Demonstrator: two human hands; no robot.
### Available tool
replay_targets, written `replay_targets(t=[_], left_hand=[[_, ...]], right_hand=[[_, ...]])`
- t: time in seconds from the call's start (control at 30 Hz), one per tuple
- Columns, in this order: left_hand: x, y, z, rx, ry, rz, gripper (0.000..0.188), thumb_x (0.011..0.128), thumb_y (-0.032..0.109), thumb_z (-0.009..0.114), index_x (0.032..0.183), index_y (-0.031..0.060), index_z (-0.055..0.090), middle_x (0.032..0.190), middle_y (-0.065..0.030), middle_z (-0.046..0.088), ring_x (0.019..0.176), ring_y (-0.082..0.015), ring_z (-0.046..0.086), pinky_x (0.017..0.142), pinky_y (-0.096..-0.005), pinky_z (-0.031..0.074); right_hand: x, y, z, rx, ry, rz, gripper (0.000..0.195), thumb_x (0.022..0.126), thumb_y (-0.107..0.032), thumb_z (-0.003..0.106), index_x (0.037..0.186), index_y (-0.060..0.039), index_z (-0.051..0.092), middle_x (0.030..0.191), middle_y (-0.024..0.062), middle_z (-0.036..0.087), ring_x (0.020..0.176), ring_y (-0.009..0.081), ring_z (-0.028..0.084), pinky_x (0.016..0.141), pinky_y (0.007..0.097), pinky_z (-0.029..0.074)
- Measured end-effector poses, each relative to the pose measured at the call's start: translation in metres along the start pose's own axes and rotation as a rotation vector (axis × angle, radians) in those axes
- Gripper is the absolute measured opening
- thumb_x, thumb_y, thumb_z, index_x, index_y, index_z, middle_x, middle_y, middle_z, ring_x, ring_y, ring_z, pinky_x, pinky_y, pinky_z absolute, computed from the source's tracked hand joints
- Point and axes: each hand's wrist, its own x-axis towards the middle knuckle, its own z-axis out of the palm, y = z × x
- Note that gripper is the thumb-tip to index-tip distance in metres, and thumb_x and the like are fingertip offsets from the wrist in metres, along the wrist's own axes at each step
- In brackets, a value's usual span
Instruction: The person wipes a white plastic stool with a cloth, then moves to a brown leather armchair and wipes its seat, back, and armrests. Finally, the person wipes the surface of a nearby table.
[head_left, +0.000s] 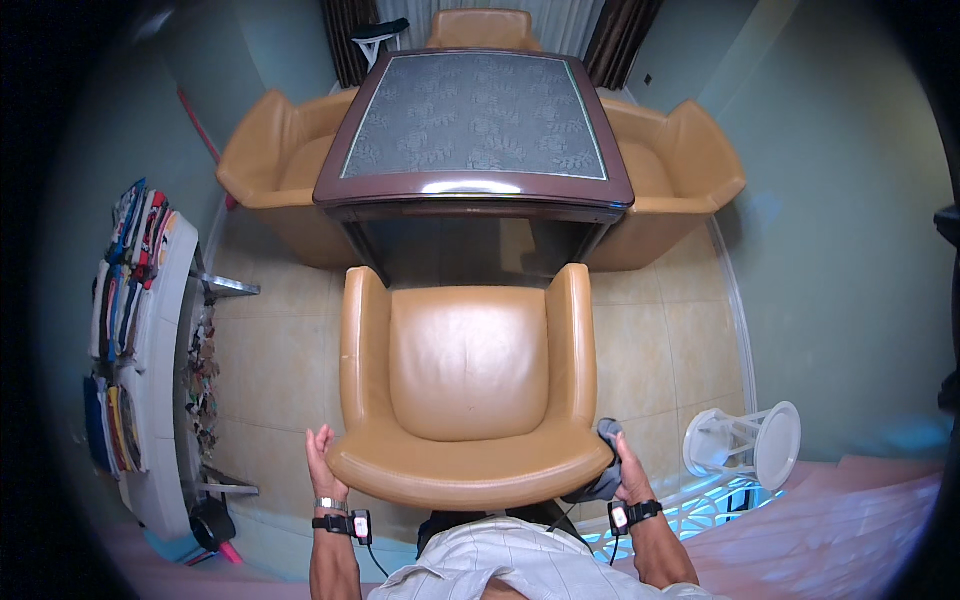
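A tan leather tub armchair (469, 367) stands straight before me, its curved backrest nearest my body and its seat beyond. My left hand (324, 461) is at the left side of the backrest, fingers raised and nothing visible in them; part of the palm is hidden by the chair's edge. At the right side of the backrest, my right hand (632, 471) holds a grey cloth (600, 484), which hangs bunched between hand and leather. Both wrists wear black straps with small wired devices.
Beyond the chair is a dark wooden table (474, 191) with a grey patterned top, and more tan armchairs (667, 180) around it. Folded clothes (124, 277) stand on a white shelf (161, 375) at left. White stools (776, 446) lie on their side at right.
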Motion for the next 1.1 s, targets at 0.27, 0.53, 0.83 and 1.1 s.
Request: replay_targets(t=[0.27,0.53,0.83,1.1], left_hand=[[0.057,0.066,0.093,-0.038,0.003,0.292,0.065,0.111,0.058,0.061,0.145,0.0028,0.061,0.134,-0.0094,0.066,0.133,-0.0224,0.057,0.125,-0.0427,0.041],[0.099,0.112,0.169,-0.02,-0.013,0.392,0.054,0.111,0.041,0.064,0.143,-0.0031,0.066,0.142,-0.017,0.07,0.136,-0.0259,0.063,0.124,-0.0423,0.045],[0.121,0.137,0.229,0.357,-0.105,0.539,0.032,0.109,0.03,0.073,0.12,-0.0001,0.074,0.117,-0.0076,0.076,0.109,-0.0158,0.068,0.1,-0.0326,0.055],[0.133,0.14,0.232,0.422,-0.058,0.544,0.032,0.107,0.035,0.075,0.101,0.0038,0.075,0.096,-0.0035,0.077,0.086,-0.0129,0.068,0.082,-0.0315,0.056]], right_hand=[[0.02,-0.072,0.071,-0.064,-0.049,-0.264,0.059,0.118,-0.041,0.057,0.16,0.0008,0.053,0.148,0.0151,0.067,0.137,0.0241,0.064,0.117,0.0412,0.051],[0.052,-0.133,0.135,-0.457,0.132,-0.429,0.069,0.115,-0.043,0.06,0.167,0.0001,0.046,0.161,0.0212,0.057,0.15,0.029,0.051,0.126,0.0408,0.038],[0.092,-0.172,0.161,-0.615,0.144,-0.571,0.068,0.119,-0.05,0.052,0.163,0.0011,0.051,0.157,0.0215,0.061,0.147,0.0293,0.054,0.125,0.0397,0.04],[0.117,-0.181,0.168,-0.747,0.16,-0.811,0.059,0.12,-0.047,0.047,0.141,0.0028,0.069,0.136,0.021,0.074,0.13,0.0317,0.066,0.114,0.0405,0.048]])
